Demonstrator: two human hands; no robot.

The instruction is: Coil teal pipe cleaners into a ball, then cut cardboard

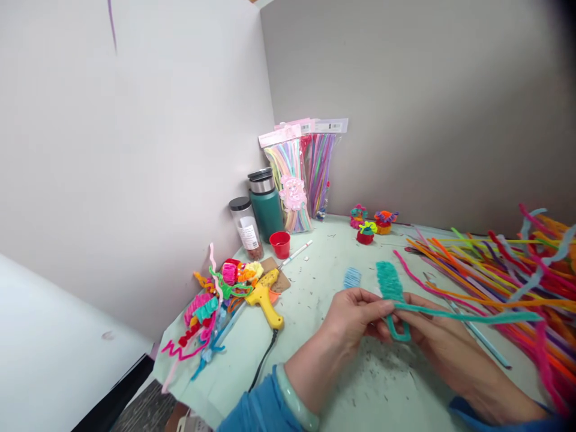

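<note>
Both hands grip a teal pipe cleaner (389, 279), its upper part wound into a dense flat panel and its lower end an open loop. My left hand (353, 318) pinches it between thumb and fingers at the middle. From there a loose teal strand runs out to the right. My right hand (425, 330) is closed on the piece from the other side, its fingers partly hidden behind the strand. Just beyond my left hand lies a light blue wound piece (352, 277) on the table.
Many loose pipe cleaners (490, 273) cover the right side. On the left are a yellow glue gun (265, 300) with its cord and a colourful pile of scraps (202, 309). Farther back stand a red cup (280, 245), a green bottle (266, 210), a jar (246, 228) and small figures (365, 234).
</note>
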